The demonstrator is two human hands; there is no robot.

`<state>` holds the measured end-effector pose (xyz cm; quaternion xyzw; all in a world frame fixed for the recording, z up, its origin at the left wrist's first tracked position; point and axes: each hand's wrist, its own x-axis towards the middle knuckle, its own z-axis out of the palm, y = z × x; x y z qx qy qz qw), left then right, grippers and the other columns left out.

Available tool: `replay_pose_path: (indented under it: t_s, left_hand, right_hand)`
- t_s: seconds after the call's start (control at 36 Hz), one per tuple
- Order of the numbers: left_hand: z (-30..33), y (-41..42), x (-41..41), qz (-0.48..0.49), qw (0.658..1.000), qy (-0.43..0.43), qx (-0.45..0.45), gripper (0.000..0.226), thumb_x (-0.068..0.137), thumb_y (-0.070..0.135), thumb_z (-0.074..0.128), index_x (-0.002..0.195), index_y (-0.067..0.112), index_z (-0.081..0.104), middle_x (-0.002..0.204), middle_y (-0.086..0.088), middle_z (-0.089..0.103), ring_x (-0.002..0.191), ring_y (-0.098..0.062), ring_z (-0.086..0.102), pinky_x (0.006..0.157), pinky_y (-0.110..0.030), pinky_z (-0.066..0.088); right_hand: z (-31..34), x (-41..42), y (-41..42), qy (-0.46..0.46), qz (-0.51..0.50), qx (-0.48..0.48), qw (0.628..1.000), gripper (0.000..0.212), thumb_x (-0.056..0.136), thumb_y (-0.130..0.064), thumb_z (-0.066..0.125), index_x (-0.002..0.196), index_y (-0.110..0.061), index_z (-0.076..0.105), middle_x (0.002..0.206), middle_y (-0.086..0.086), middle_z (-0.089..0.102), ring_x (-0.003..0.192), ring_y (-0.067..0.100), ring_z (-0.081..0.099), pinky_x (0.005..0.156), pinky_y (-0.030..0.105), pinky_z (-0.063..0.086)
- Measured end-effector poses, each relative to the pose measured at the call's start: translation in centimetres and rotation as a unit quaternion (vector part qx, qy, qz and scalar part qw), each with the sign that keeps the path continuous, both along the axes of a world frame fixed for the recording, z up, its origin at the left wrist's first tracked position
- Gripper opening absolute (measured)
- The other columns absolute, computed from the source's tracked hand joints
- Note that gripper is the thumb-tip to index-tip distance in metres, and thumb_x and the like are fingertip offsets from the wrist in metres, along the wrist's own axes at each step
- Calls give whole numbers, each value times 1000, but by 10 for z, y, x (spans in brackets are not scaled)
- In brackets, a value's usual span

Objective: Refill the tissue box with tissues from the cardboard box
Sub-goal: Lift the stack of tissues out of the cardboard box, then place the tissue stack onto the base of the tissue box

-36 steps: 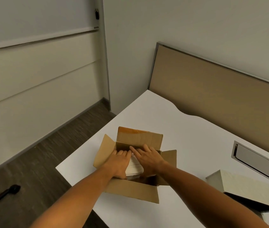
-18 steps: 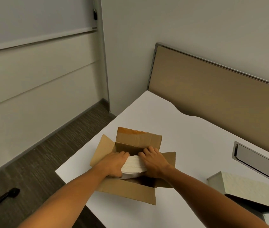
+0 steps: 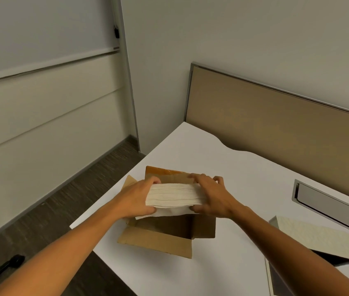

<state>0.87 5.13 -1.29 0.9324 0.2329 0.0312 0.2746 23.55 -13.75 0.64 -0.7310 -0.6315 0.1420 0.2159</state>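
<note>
A thick white stack of tissues (image 3: pixel 174 197) hangs above the open brown cardboard box (image 3: pixel 158 242), near the white desk's left corner. My left hand (image 3: pixel 136 198) grips the stack's left end and my right hand (image 3: pixel 212 197) grips its right end. One loose sheet droops from the underside of the stack. The box's flaps stand open and its inside looks dark. A beige tissue box (image 3: pixel 310 238) with its lid raised sits at the lower right, partly behind my right forearm.
The white desk (image 3: pixel 244 167) ends close to the left of the cardboard box, with dark floor below. A tan partition (image 3: pixel 276 116) rises along the desk's back. A grey cable tray opening (image 3: pixel 327 201) is set in the desk at right. A black object (image 3: pixel 2 268) lies on the floor.
Both hands went from pressing down inside the cardboard box to closing on the tissue stack, and have lifted it up out of the box.
</note>
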Motion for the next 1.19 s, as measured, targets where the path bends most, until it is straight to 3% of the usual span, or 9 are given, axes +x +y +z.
replay_pose_path:
  t_s: [0.11, 0.19, 0.31, 0.44, 0.58, 0.72, 0.89, 1.03, 1.19]
  left_hand:
    - [13, -22, 11, -1, 999, -32, 9, 78, 62, 55, 81, 122, 51, 30, 121, 18, 55, 96, 1, 55, 61, -11, 49]
    - [19, -45, 24, -13, 999, -50, 16, 84, 62, 55, 81, 127, 49, 28, 124, 16, 53, 94, 1, 53, 61, -9, 44]
    - [23, -81, 39, -59, 997, -52, 7, 83, 68, 50, 80, 130, 46, 26, 132, 11, 49, 106, -3, 48, 73, -11, 44]
    - [31, -138, 49, -118, 992, -51, 11, 79, 71, 48, 76, 134, 37, 30, 134, 9, 49, 110, -2, 45, 78, -7, 38]
    - [6, -207, 34, -115, 990, -76, -31, 80, 70, 59, 70, 132, 49, 20, 126, 20, 41, 105, -3, 48, 74, -11, 46]
    - [-48, -259, 15, -123, 990, -49, -49, 79, 71, 68, 65, 132, 53, 17, 132, 23, 37, 108, 7, 40, 75, -7, 45]
    - [-103, -284, 6, -109, 989, 3, -95, 85, 70, 67, 68, 135, 53, 14, 133, 23, 36, 120, -1, 36, 89, -17, 49]
    - [-121, -292, 4, -97, 988, 7, -117, 98, 69, 69, 69, 136, 59, 0, 122, 33, 29, 119, 0, 41, 84, -13, 53]
    - [-135, -305, -2, -70, 986, 11, -153, 96, 71, 62, 73, 133, 63, 1, 130, 22, 37, 121, -3, 41, 92, -20, 52]
  right_hand:
    - [14, 11, -32, 40, -42, 14, 998, 89, 74, -50, 79, 142, -47, 21, 141, -8, 45, 110, -4, 30, 101, 30, 30]
    - [22, 18, -60, 75, -61, 22, 995, 96, 74, -43, 82, 140, -56, 14, 131, -11, 44, 114, 10, 39, 99, 28, 43]
    - [27, 25, -106, 132, -89, 48, 986, 106, 72, -36, 84, 139, -62, 6, 122, -12, 45, 112, 15, 52, 85, 9, 51]
    - [13, 28, -182, 197, -144, 47, 969, 121, 70, -32, 89, 151, -51, 2, 122, -15, 49, 113, 9, 56, 89, 20, 56]
    - [-19, 17, -252, 267, -198, 20, 943, 131, 67, -33, 92, 153, -50, -6, 119, -26, 49, 112, 4, 57, 83, 17, 56]
    - [-55, -8, -302, 287, -227, -9, 930, 128, 68, -35, 90, 150, -56, -6, 121, -33, 52, 116, 0, 56, 89, 16, 53]
    - [-95, -38, -331, 308, -245, -34, 919, 116, 71, -39, 88, 146, -61, 2, 124, -18, 55, 117, -6, 54, 86, 5, 47]
    - [-112, -46, -337, 321, -267, -39, 908, 111, 72, -40, 87, 145, -57, 6, 126, -19, 54, 118, -10, 51, 84, 3, 45]
    - [-133, -54, -343, 322, -275, -63, 904, 96, 73, -34, 87, 139, -53, 18, 126, -15, 50, 117, 8, 54, 88, 8, 49]
